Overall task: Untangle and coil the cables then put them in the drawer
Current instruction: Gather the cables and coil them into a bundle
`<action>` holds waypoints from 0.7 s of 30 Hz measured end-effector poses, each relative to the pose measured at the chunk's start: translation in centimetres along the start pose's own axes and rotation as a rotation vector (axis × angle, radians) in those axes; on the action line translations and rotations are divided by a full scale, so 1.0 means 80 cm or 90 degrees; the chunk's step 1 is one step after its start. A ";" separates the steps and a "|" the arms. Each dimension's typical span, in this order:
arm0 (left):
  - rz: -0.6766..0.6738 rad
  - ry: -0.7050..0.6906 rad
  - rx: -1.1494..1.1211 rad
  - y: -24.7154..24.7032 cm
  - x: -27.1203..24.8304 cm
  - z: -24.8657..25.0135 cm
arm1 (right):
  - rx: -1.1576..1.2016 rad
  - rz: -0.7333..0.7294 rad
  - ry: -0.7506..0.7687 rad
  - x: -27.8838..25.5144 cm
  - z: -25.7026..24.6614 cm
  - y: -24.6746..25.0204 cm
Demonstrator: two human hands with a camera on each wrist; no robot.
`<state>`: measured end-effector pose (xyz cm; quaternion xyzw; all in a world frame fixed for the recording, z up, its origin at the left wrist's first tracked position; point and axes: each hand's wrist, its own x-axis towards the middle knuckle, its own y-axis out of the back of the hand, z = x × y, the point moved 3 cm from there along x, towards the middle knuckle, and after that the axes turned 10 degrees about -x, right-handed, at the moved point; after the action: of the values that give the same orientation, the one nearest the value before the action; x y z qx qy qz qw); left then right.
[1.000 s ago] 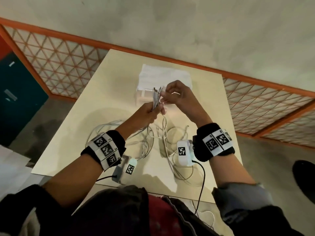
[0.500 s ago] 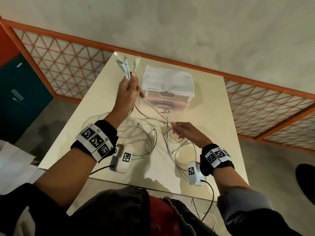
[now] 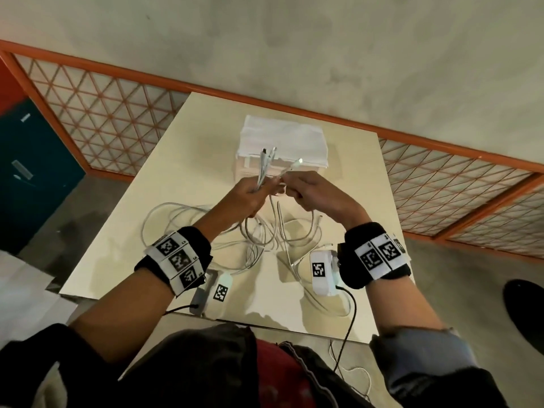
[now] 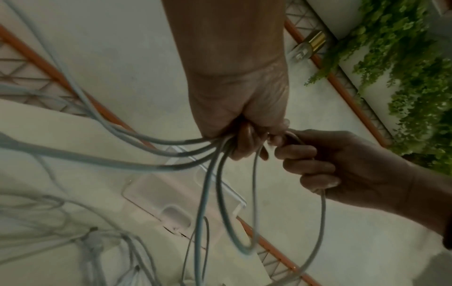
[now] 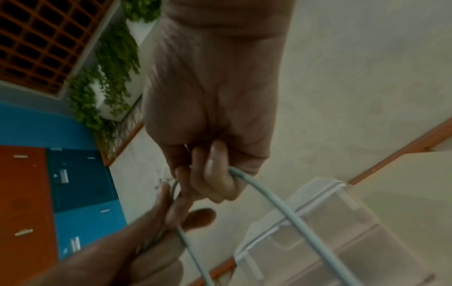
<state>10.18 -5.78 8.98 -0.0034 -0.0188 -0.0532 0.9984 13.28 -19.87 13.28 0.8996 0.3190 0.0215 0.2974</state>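
Since half a second ago: left hand [image 3: 246, 193] lowered from far-left, right hand [image 3: 314, 192] raised to meet it | table [image 3: 353, 178]; closed drawer unit [image 3: 282, 136] behind | white cables [image 3: 265, 231] light, limp, snag-prone, loops on table | left fist grips bundle below plugs [image 3: 266, 156]; right pinches single plug end [image 3: 290, 169] | judged: hold near plugs.

White cables [image 3: 265, 231] tangled on table centre, several ends raised together; translucent drawer unit [image 3: 282, 148] beyond, shut.
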 end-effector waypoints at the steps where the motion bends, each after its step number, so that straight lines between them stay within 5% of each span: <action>1: -0.009 0.018 0.007 0.004 0.000 -0.002 | -0.010 0.000 0.015 0.000 -0.003 0.000; 3: 0.023 0.018 0.058 0.017 0.002 -0.002 | -0.015 0.025 0.021 0.000 0.004 0.002; 8: 0.411 -0.153 0.156 0.064 -0.004 0.019 | -0.080 0.056 -0.041 -0.005 0.065 0.000; 11: 0.542 -0.217 0.137 0.089 -0.009 0.022 | -0.209 0.037 -0.126 0.001 0.124 -0.003; 15: 0.609 -0.169 0.153 0.103 -0.013 0.009 | -0.329 0.075 -0.199 0.006 0.166 0.003; 19: 0.604 -0.017 0.206 0.107 -0.008 -0.014 | -0.270 0.220 -0.101 0.014 0.130 0.026; 21: 0.572 -0.021 0.206 0.100 -0.008 -0.015 | -0.247 0.227 -0.055 0.019 0.103 0.036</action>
<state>10.47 2.22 7.75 0.1431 -0.0390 0.3876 0.9098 17.98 -25.07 7.88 0.8678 0.1327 0.0960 0.4691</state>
